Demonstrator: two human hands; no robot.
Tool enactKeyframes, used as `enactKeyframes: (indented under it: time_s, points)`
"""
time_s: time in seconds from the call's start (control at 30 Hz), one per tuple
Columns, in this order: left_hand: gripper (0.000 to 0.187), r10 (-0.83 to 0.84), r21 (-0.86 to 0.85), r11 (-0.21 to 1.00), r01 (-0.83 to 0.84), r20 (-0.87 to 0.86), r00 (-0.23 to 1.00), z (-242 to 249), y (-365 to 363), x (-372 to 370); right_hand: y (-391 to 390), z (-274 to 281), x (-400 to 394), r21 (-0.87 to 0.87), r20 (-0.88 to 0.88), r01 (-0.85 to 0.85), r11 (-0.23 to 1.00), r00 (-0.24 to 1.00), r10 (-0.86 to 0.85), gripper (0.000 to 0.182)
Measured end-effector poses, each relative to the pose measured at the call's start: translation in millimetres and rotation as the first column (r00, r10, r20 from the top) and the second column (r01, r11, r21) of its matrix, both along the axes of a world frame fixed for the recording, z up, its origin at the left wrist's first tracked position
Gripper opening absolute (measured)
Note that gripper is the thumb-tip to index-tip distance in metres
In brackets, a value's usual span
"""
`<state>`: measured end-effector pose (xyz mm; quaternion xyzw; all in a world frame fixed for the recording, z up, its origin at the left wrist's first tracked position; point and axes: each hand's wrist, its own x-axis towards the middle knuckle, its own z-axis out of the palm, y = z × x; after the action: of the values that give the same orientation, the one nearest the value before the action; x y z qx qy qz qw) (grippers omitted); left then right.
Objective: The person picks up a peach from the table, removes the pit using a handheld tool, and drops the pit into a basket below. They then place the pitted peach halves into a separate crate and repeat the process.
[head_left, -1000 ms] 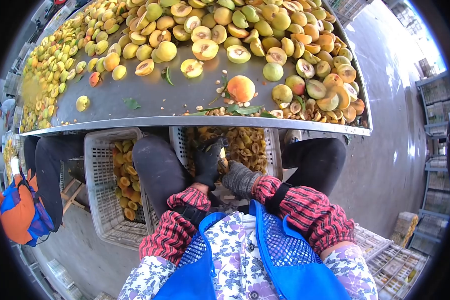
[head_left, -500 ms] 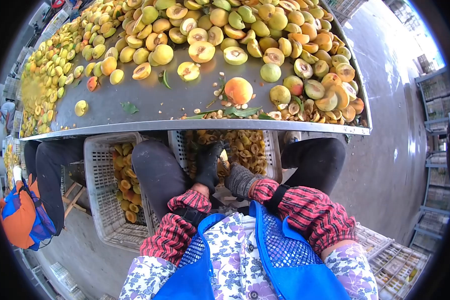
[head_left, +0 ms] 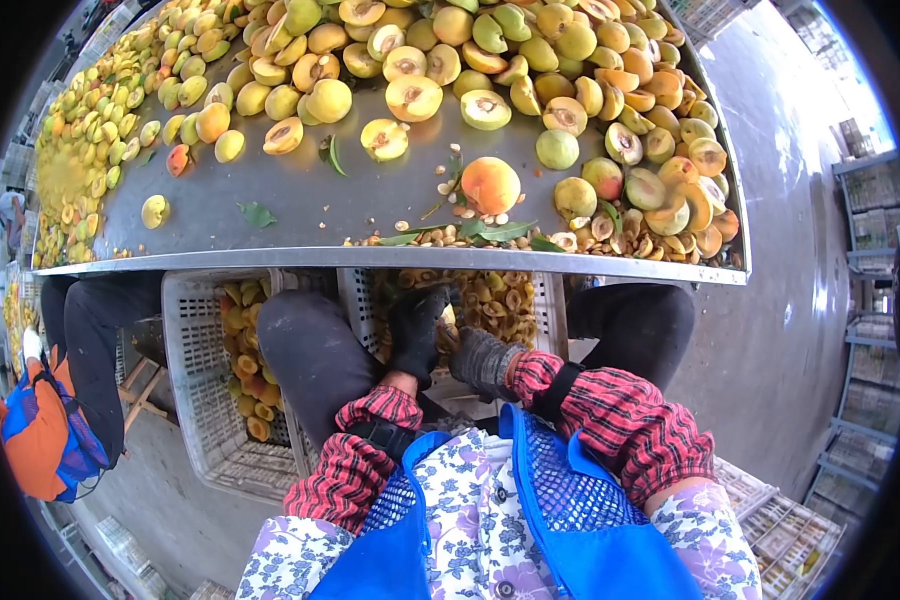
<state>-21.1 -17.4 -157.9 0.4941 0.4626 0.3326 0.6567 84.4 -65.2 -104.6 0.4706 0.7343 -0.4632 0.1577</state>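
My left hand (head_left: 416, 330), in a dark glove, is closed around a pale yellow fruit piece (head_left: 448, 316) between my knees. Close against its right side is my right hand (head_left: 482, 362) in a grey knitted glove, its fingers curled at the fruit; whatever it grips is too small to make out. Both hands are over a white crate (head_left: 551, 322) of halved fruit. On the metal table (head_left: 300, 215) ahead lie many whole and halved yellow-orange fruits (head_left: 413, 98), loose pits and some leaves.
Left of my legs stands another white crate (head_left: 195, 400) with fruit halves. A person in an orange and blue garment (head_left: 45, 440) sits at the far left. The table's metal edge (head_left: 370, 258) runs above my knees. Crates (head_left: 770, 510) stand at lower right, racks (head_left: 870, 370) farther right.
The view has shifted slightly, so the table and its fruit appear a little lower and farther right. Both hands stay together at the fruit piece.
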Motion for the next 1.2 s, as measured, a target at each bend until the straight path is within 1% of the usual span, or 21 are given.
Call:
enactKeyframes:
  time_s: [0.03,0.07,0.1,0.2,0.23,0.27,0.3,0.33,0.4,0.5,0.53,0.57,0.63,0.67,0.73,0.8,0.9,0.97,1.07,1.13,1.2]
  points:
    - [0.025,0.003,-0.046,0.999,-0.002,0.025,1.0,-14,-2,-1,1,1,1,-0.03,0.009,-0.007,1.0,1.0,0.008,0.019]
    - [0.025,0.007,-0.091,0.996,-0.003,0.05,0.999,-21,-2,0,2,25,3,-0.351,0.026,0.515,0.782,0.84,-0.541,0.018]
    - [0.024,-0.036,-0.081,0.996,0.039,0.037,0.999,-18,-1,1,1,37,6,-0.576,0.219,0.784,0.231,0.42,-0.881,0.017]
    - [0.022,-0.178,0.046,0.983,0.18,-0.046,0.983,-15,1,-1,-9,20,10,-0.623,0.115,0.701,0.348,0.522,-0.845,0.014]
    - [0.021,-0.228,0.154,0.958,0.242,-0.106,0.968,-19,1,-2,-18,-5,8,-0.347,-0.068,0.607,0.714,0.743,-0.665,0.015]
    - [0.02,-0.267,0.229,0.924,0.306,-0.186,0.946,-21,0,-2,-31,-43,3,0.009,-0.142,0.386,0.922,0.914,-0.381,0.016]
    - [0.02,-0.292,0.3,0.881,0.366,-0.265,0.919,-22,-1,-2,-33,-48,4,0.198,-0.141,0.16,0.967,0.981,-0.134,0.017]
    - [0.021,-0.304,0.338,0.838,0.428,-0.362,0.881,-22,-2,-4,-34,-52,4,0.407,-0.094,-0.048,0.912,0.991,0.094,0.018]
    - [0.02,-0.31,0.317,0.828,0.463,-0.43,0.848,-15,-1,-2,-18,-18,17,0.482,-0.077,-0.298,0.824,0.922,0.378,0.016]
    - [0.022,-0.314,0.237,0.885,0.4,-0.33,0.89,-4,-1,4,-19,-12,25,0.305,-0.131,-0.203,0.93,0.959,0.252,0.015]
    - [0.027,-0.321,0.27,0.877,0.397,-0.285,0.903,-4,-1,4,-22,-14,27,0.113,-0.287,0.041,0.993,0.958,-0.007,0.014]
    - [0.035,-0.329,0.303,0.869,0.392,-0.238,0.914,-1,-1,5,-26,-15,29,-0.114,-0.378,0.261,0.959,0.881,-0.285,0.013]
    - [0.032,-0.358,0.416,0.778,0.471,-0.323,0.876,8,2,6,-32,-14,35,-0.453,-0.41,0.437,0.777,0.671,-0.617,0.01]
    - [0.031,-0.364,0.467,0.724,0.507,-0.365,0.857,12,3,7,-31,-6,40,-0.551,-0.415,0.428,0.716,0.604,-0.68,0.007]
    - [0.028,-0.391,0.396,0.801,0.448,-0.219,0.894,7,1,7,-31,2,41,-0.576,-0.462,0.423,0.7,0.538,-0.705,0.003]
    - [0.028,-0.412,0.323,0.84,0.435,-0.141,0.9,11,-1,8,-35,6,39,-0.429,-0.556,0.458,0.779,0.546,-0.627,0.005]
    - [0.028,-0.42,0.195,0.882,0.428,-0.084,0.904,15,-4,9,-36,-1,38,0.159,-0.635,0.276,0.948,0.764,-0.116,0.008]
    - [0.027,-0.376,0.049,0.926,0.375,0.006,0.927,8,-9,12,-29,18,35,-0.06,-0.442,0.256,0.965,0.86,-0.256,0.011]
    - [0.025,-0.309,0.512,0.747,0.425,-0.299,0.903,17,-12,10,-37,8,30,-0.176,-0.385,0.341,0.924,0.839,-0.383,0.011]
    - [0.025,-0.293,0.488,0.78,0.392,-0.269,0.917,15,-13,10,-44,-8,28,-0.013,-0.483,0.325,0.946,0.826,-0.291,0.014]
    - [0.025,-0.227,0.426,0.861,0.279,-0.17,0.959,-6,-17,6,-47,-17,29,0.325,-0.544,0.214,0.921,0.839,-0.003,0.018]
